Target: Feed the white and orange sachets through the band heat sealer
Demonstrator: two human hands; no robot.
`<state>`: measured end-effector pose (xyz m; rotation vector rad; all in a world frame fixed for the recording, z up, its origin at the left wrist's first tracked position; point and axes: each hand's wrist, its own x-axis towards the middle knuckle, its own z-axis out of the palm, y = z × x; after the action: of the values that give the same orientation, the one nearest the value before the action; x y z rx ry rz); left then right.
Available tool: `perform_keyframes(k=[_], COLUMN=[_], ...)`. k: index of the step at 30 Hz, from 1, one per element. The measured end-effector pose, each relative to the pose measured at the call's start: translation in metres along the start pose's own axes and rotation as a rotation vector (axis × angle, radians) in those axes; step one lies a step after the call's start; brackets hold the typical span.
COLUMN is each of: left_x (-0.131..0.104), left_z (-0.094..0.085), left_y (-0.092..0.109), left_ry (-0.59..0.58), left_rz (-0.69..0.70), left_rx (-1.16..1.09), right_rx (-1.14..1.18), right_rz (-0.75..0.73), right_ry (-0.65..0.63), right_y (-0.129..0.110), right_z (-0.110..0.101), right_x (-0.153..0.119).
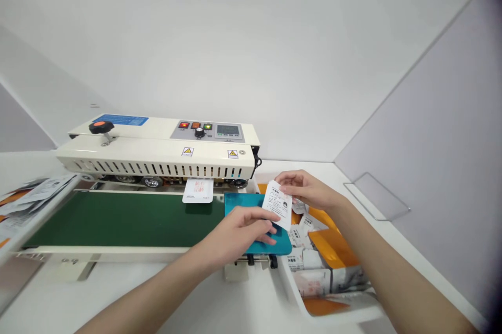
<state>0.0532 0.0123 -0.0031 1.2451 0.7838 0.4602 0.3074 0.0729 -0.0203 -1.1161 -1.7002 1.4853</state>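
Observation:
My right hand (pixel 304 188) holds a small white printed packet (pixel 277 205) by its upper edge, thumb and fingers closed on it. The packet is tilted, its printed face towards me, above the teal end plate (pixel 254 244) of a sealing machine. My left hand (pixel 247 227) is over this plate, fingers apart, one fingertip at the packet's lower left part. Whether it presses on the packet I cannot tell. Another white packet (pixel 198 193) with red print sticks out from under the machine's slotted cover (pixel 157 156), above the green conveyor belt (pixel 129 221).
At the right, a white bin (pixel 300 297) holds several printed packets and orange pieces. More packets (pixel 43 193) are piled in a container at the far left. The machine's control panel (pixel 212 131) has lit switches and a knob. A wire frame (pixel 376 219) lies at the right.

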Motion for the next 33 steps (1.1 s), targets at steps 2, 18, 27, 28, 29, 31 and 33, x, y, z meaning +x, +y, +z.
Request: perform_keyframes(k=[2, 18, 27, 28, 29, 31, 33], left_x=[0.0, 0.013, 0.012, 0.012, 0.012, 0.013, 0.013], left_z=[0.0, 0.0, 0.002, 0.001, 0.001, 0.0, 0.0], left_y=[0.001, -0.016, -0.011, -0.011, -0.011, -0.012, -0.013], left_ry=[0.003, 0.052, 0.047, 0.046, 0.044, 0.044, 0.043], left_rz=[0.0, 0.039, 0.057, 0.052, 0.048, 0.05, 0.055], left_rx=[-0.026, -0.205, -0.238, -0.242, -0.244, -0.246, -0.25], right_rx=[0.016, -0.941, -0.817, -0.825, -0.84, -0.873, -0.88], right_rz=[-0.004, 0.553, 0.233, 0.217, 0.211, 0.197, 0.168], right_ry=[0.01, 0.259, 0.309, 0.332, 0.356, 0.39, 0.417], right_y=[0.001, 0.043, 0.044, 0.043, 0.042, 0.04, 0.037], right_z=[0.001, -0.035, -0.038, -0.037, -0.037, -0.035, -0.034], right_x=[0.0, 0.0, 0.004, 0.005, 0.005, 0.005, 0.005])
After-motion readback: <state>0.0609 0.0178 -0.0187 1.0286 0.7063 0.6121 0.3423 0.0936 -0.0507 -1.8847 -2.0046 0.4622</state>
